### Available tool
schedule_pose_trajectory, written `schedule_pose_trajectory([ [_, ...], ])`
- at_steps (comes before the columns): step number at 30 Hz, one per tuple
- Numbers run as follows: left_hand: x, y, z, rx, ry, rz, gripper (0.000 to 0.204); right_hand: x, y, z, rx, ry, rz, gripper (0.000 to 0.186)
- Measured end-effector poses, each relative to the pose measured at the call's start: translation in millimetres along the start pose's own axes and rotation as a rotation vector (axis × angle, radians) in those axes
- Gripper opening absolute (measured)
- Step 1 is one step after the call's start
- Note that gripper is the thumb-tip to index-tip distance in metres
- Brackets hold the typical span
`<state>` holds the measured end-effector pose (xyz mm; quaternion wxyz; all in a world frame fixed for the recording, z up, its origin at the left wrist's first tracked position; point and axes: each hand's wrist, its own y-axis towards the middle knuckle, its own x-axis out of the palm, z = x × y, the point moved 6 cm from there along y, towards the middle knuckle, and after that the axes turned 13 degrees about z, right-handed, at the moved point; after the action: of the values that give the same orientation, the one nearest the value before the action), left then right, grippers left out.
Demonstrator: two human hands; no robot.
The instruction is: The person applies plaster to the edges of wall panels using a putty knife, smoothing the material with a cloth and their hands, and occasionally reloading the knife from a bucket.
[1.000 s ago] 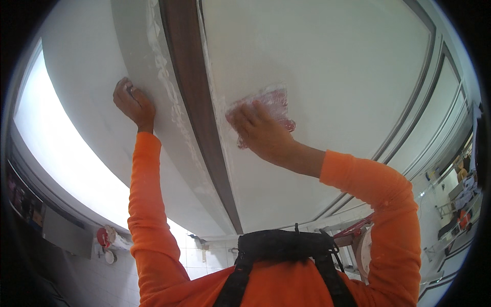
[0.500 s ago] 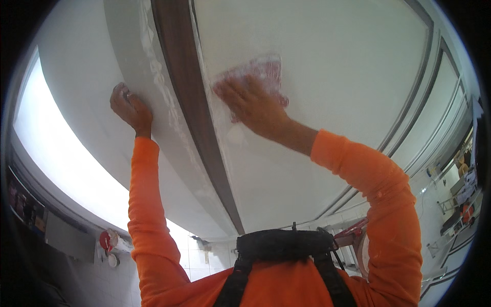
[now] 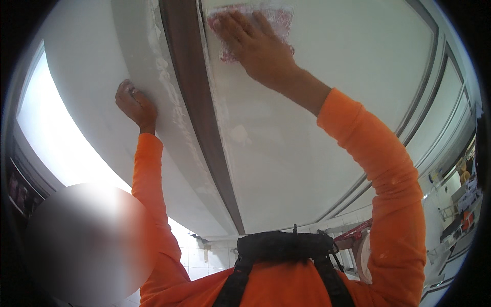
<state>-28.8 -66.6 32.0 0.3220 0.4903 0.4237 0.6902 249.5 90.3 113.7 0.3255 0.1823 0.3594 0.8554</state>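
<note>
My right hand point(image 3: 258, 46) lies flat over a reddish sheet of sandpaper point(image 3: 279, 25) dusted with white, pressing it on a pale panel point(image 3: 327, 112). The sheet sits near the panel's top, just right of a dark brown strip point(image 3: 192, 77). Left of that strip, my left hand point(image 3: 136, 105) is closed, its fingers curled against a grey-white surface. White dust marks its fingertips; whatever they may hold is too small to make out.
Rough white filler point(image 3: 164, 77) runs along the strip's left side. A bright opening point(image 3: 56, 123) curves at the far left. Grey-edged panels point(image 3: 440, 77) stand at the right. Below me is a red ladder-like frame point(image 3: 355, 231). A blurred round patch hides the lower left.
My right hand has slid the sandpaper upward along the panel, its arm stretching farther. My left hand stays closed in nearly the same place. The blurred patch has appeared at lower left.
</note>
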Motion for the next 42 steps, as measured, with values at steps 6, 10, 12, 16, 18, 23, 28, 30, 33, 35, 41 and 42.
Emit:
schedule_pose_trajectory([
  [6,-6.5,-3.2,-5.5,0.006,0.001,0.018,0.034,8.3,-45.8,-51.0,-0.029,0.160,-0.164,0.064],
  [10,-1.8,-3.3,-1.1,0.024,-0.022,0.008,0.034,-7.2,-85.7,-81.7,-0.047,0.262,-0.297,0.066],
  [12,-2.3,-2.0,-1.6,0.038,-0.031,0.017,0.033,-24.4,-107.4,-100.8,-0.040,0.354,-0.349,0.065],
  [16,-4.2,-0.8,-0.2,0.040,-0.007,0.044,0.030,-46.0,-100.7,-102.9,-0.111,0.371,-0.513,0.063],
  [18,-6.5,1.1,-3.9,-0.007,0.003,0.046,0.029,-50.1,-53.7,-65.4,-0.057,0.294,-0.352,0.061],
  [23,-1.8,-0.7,1.9,0.058,-0.048,0.063,0.030,-20.8,17.5,23.7,0.081,0.156,0.027,0.056],
  [28,-6.6,1.4,-0.7,0.022,-0.029,0.042,0.032,-20.3,2.2,-0.6,0.058,0.305,0.015,0.054],
  [30,-8.9,-3.1,1.5,0.034,-0.039,0.032,0.033,-24.6,-24.3,-35.6,-0.011,0.317,-0.114,0.054],
  [33,-6.2,-3.0,1.9,-0.040,-0.027,-0.008,0.035,-36.2,-61.8,-72.6,0.011,0.435,-0.227,0.054],
  [35,-3.1,-2.5,2.1,0.008,-0.030,0.011,0.038,-47.8,-88.6,-100.1,-0.038,0.473,-0.365,0.054],
  [41,-4.9,-2.0,-6.0,-0.045,0.000,0.005,0.037,-58.3,-72.9,-76.7,-0.058,0.509,-0.548,0.053],
  [42,-5.5,-0.1,-8.5,-0.048,0.010,0.014,0.037,-66.4,-51.1,-57.7,-0.011,0.441,-0.335,0.053],
])
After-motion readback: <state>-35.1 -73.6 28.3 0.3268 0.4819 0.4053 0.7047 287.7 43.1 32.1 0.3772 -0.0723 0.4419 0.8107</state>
